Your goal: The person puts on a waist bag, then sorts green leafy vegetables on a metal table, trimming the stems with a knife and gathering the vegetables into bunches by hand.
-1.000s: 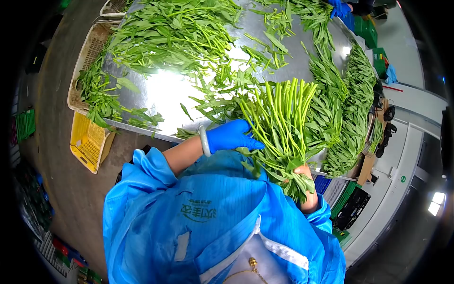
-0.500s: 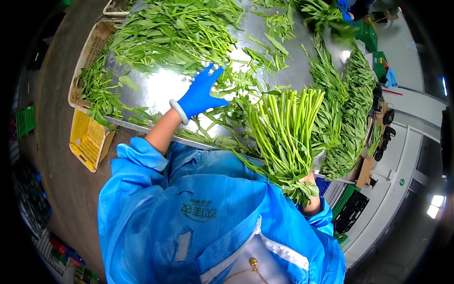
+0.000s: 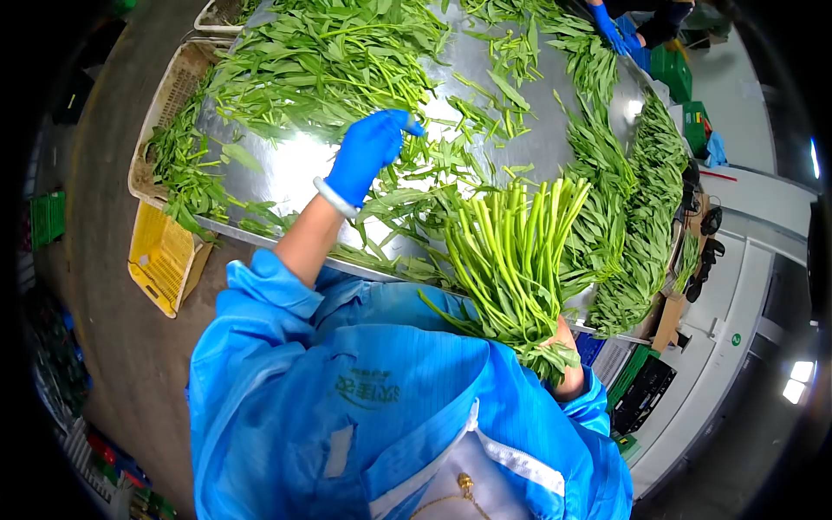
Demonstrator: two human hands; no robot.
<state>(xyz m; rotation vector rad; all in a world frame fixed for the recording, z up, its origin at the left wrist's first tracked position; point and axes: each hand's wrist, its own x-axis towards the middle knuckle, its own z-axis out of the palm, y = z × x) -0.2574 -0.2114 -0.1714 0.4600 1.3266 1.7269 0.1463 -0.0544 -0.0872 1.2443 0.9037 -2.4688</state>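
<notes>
My left hand [image 3: 371,149], in a blue glove with a pale bracelet at the wrist, hovers over the metal table. Its fingers are drawn together beside the large pile of water spinach [image 3: 325,65]; what they hold, if anything, is too small to make out. On the right, a thick bunch of water spinach [image 3: 518,260] stands with its cut stems toward the table and its leaves folded down near my body. My right hand [image 3: 564,335] is wrapped round it, mostly hidden behind the leaves. Loose leaves and stem pieces [image 3: 438,160] lie between both hands.
Laid-out water spinach [image 3: 646,208] lines the table's right edge. At the far right corner are another person's blue-gloved hands [image 3: 614,33]. A beige crate [image 3: 149,147] and a yellow crate [image 3: 160,260] stand at the left; green crates [image 3: 672,74] are at right.
My left hand's spread fingers have closed together, staying over the table. The bunch in my right hand has shifted slightly down and left. The other person's greens now lie on the table.
</notes>
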